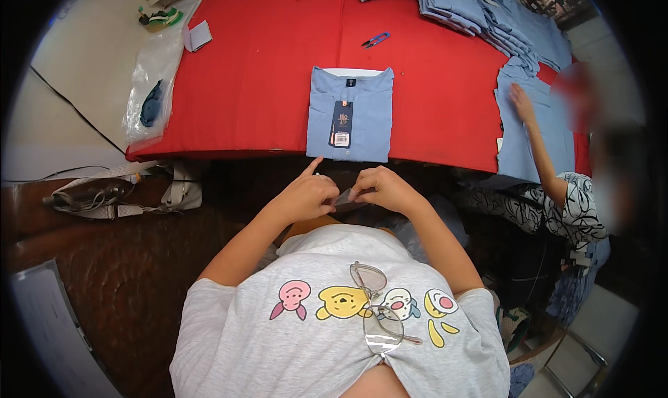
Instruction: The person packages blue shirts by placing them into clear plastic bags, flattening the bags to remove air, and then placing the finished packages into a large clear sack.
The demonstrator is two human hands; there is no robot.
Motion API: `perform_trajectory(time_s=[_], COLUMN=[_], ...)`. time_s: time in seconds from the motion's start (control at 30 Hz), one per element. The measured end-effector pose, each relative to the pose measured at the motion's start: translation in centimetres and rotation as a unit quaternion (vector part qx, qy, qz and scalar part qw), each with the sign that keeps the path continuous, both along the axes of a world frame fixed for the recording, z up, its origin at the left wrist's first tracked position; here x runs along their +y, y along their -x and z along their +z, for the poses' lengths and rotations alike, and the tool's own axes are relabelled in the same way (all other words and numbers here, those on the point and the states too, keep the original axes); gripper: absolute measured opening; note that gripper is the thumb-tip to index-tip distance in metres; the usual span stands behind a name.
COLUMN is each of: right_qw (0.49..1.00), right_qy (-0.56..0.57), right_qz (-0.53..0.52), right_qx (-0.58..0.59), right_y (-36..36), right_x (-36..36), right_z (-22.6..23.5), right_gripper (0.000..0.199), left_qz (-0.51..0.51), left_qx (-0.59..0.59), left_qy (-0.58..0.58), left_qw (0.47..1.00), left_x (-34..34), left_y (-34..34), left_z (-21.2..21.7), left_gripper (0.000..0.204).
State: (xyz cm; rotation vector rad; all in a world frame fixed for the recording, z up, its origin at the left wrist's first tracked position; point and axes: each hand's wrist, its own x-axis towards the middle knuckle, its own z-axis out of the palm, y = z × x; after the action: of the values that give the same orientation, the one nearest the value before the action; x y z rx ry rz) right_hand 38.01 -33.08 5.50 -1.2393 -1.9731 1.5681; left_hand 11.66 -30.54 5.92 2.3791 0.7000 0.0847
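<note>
Head view: a small clear piece (346, 197) is pinched between left hand (306, 196) and right hand (386, 188) fingertips; attaching it to the folded blue shirt (351, 113) seemingly demands precise alignment.

Even, fairly bright overhead light falls on the red tablecloth (264, 78) with soft shadows beneath its near edge, while fisheye distortion bends straight lines and a black vignette rings the corners.

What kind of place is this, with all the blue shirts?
Probably a clothing workshop or packing room. A folded blue shirt with a tag lies on a red table, more folded shirts are stacked at the back, and small thread snips lie nearby.
</note>
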Motion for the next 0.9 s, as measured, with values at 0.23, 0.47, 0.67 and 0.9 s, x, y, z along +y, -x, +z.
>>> perform_trajectory(time_s=[0.23, 0.47, 0.67, 0.9], right_qw=[0.969, 0.942, 0.935, 0.922], right_qy=[-0.146, -0.019, -0.153, -0.119], right_qz=[-0.03, -0.275, -0.253, -0.27], right_qx=[-0.197, -0.191, -0.195, -0.253], right_y=[-3.6, -5.5, -5.4, -2.4], right_x=[-1.0, 1.2, 5.5, 7.4], right_z=[-3.8, -3.5, -3.4, -2.8], right_gripper=[0.016, 0.014, 0.012, 0.012], left_qz=[0.003, 0.098, 0.235, 0.314], left_qx=[0.205, 0.104, 0.003, -0.05], left_qy=[0.17, 0.109, 0.061, 0.135], left_qw=[0.964, 0.984, 0.97, 0.938], left_x=[2.6, 3.4, 4.2, 4.2], left_y=[1.1, -1.5, -0.5, 3.3], left_z=[-4.8, -8.5, -10.1, -7.9], left_gripper=[0.031, 0.032, 0.02, 0.015])
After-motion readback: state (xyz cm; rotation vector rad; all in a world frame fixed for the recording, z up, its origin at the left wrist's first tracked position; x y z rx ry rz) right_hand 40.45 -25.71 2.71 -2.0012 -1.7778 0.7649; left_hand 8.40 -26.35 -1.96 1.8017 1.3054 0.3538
